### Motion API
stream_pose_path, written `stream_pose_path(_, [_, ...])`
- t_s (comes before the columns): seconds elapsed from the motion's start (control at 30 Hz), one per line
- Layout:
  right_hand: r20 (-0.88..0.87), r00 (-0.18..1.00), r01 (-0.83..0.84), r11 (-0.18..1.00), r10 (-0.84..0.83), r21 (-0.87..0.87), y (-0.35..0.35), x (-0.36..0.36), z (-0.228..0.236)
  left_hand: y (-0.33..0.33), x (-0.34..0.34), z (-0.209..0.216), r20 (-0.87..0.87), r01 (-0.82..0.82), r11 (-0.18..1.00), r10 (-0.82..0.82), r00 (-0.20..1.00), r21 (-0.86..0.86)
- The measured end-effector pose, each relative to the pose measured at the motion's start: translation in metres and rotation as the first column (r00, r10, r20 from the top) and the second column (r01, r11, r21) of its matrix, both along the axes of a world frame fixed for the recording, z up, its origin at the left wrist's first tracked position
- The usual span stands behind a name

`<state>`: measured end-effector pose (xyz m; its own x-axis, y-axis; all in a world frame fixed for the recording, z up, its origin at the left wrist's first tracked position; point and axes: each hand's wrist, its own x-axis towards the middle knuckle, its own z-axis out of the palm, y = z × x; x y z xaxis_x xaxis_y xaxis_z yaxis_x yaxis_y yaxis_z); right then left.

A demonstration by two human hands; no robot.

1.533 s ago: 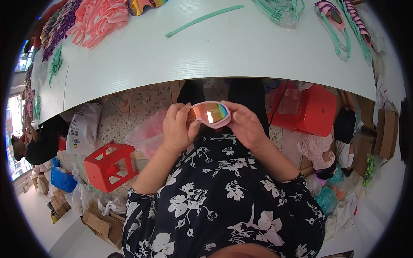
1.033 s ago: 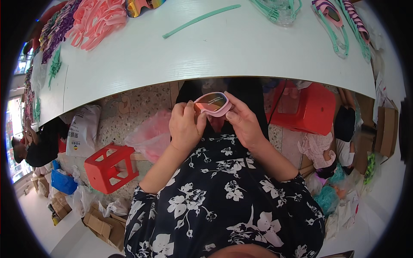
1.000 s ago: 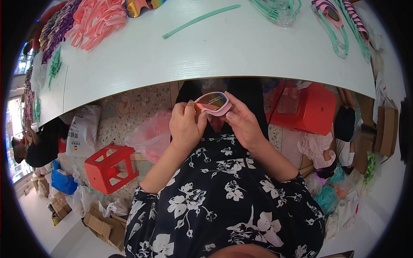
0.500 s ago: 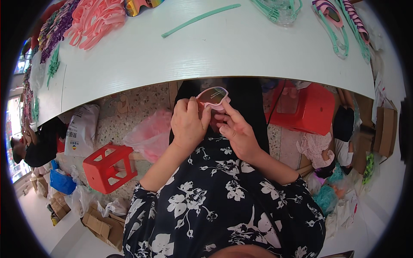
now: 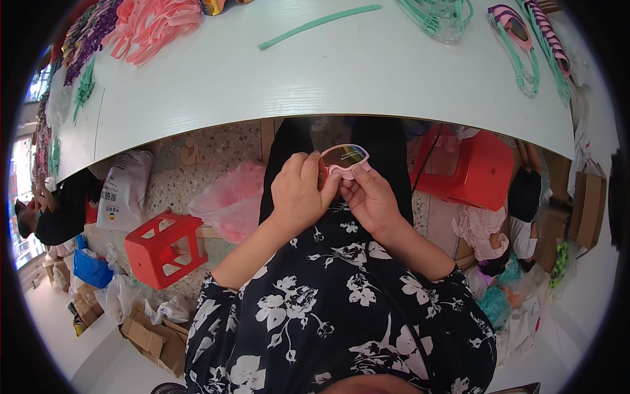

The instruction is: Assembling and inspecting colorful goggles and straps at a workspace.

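Observation:
Below the table's front edge, above my lap, I hold pink swim goggles [image 5: 344, 155] with a dark, mirrored lens facing up. My left hand [image 5: 296, 194] grips their left end between thumb and fingers. At the lower right rim, my right hand [image 5: 373, 199] pinches the frame with its thumb and fingers. The far side of the goggles is partly hidden by my left fingers. On the white table [image 5: 262, 85] ahead lies a single mint-green strap [image 5: 318, 26].
Pink straps [image 5: 154, 29] are heaped at the table's far left. Clear goggles with green straps [image 5: 443, 21] and pink goggles [image 5: 522, 39] lie at the far right. Red stools [image 5: 164, 253] stand on both sides, with a pink plastic bag [image 5: 233, 200] on the floor.
The goggles and both hands have come slightly right and lower, closer to my body. My right fingers have shifted from the lens edge to a pinch on the lower rim.

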<state>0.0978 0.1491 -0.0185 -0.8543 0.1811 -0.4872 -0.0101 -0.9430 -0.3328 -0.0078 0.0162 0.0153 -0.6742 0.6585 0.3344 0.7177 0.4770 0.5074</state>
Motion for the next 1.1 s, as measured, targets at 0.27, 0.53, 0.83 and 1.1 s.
stream_pose_path(0.27, [-0.006, 0.999, 0.044, 0.914, -0.045, 0.403, -0.012, 0.000, 0.016, -0.003, 0.008, 0.000, 0.045, 0.057, 0.998, -0.057, 0.997, -0.009])
stream_pose_path(0.53, [0.001, 1.000, 0.008, 0.819, -0.011, 0.574, -0.012, -0.002, 0.019, -0.002, 0.011, -0.001, 0.016, 0.056, 0.998, -0.056, 0.998, 0.009])
stream_pose_path(0.83, [0.082, 0.995, 0.007, 0.849, -0.059, 0.528, -0.016, -0.002, 0.015, -0.004, 0.014, -0.003, -0.002, 0.092, 0.996, -0.092, 0.996, -0.002])
stream_pose_path(1.1, [0.167, 0.966, -0.206, 0.978, 0.200, 0.023, -0.004, -0.009, 0.033, -0.003, -0.009, -0.005, -0.181, 0.143, 0.988, -0.151, 0.972, -0.059])
